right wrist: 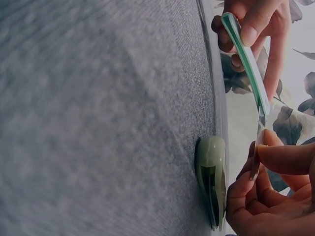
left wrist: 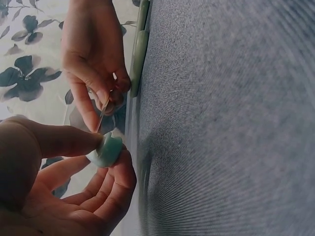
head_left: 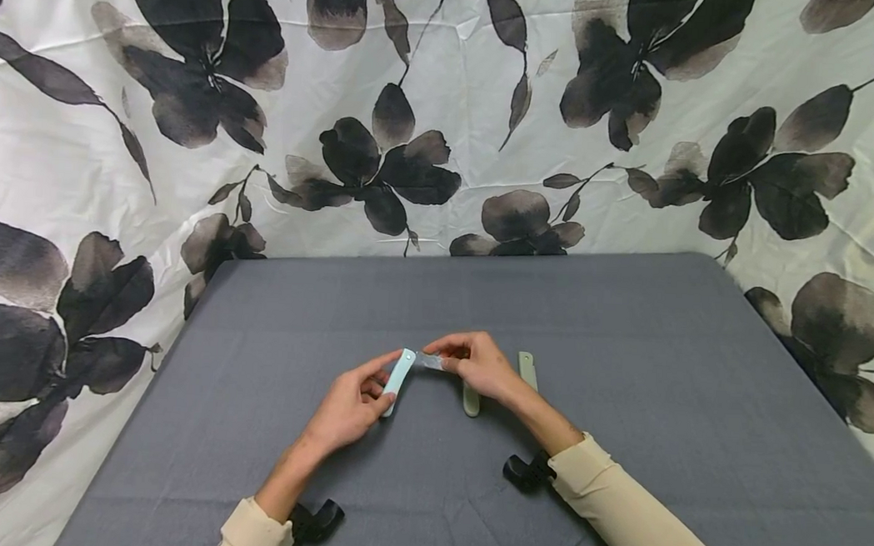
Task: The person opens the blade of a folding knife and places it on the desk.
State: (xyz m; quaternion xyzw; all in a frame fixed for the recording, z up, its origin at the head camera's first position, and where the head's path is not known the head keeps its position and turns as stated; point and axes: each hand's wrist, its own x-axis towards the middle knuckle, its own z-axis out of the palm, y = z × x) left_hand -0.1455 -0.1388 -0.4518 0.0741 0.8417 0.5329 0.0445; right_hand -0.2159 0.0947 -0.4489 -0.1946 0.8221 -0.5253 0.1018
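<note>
My left hand (head_left: 346, 405) holds the mint-green handle of a folding knife (head_left: 399, 379) between thumb and fingers, raised over the table. The blade (head_left: 429, 361) stands out from the handle at an angle towards the right. With thumb and fingertips, my right hand (head_left: 484, 366) pinches that blade. Below the right hand lies a sage-green handle (head_left: 471, 400) on the cloth, partly covered by the hand in the head view; a slot shows along it in the right wrist view. Another sage-green handle (head_left: 526, 367) lies just beyond the right wrist.
A grey cloth (head_left: 292, 314) covers the table, with creases near the front. Behind and at the sides hangs a white sheet (head_left: 486, 201) with dark flowers. Black wrist mounts (head_left: 319, 521) sit at both cream sleeves (head_left: 637, 502).
</note>
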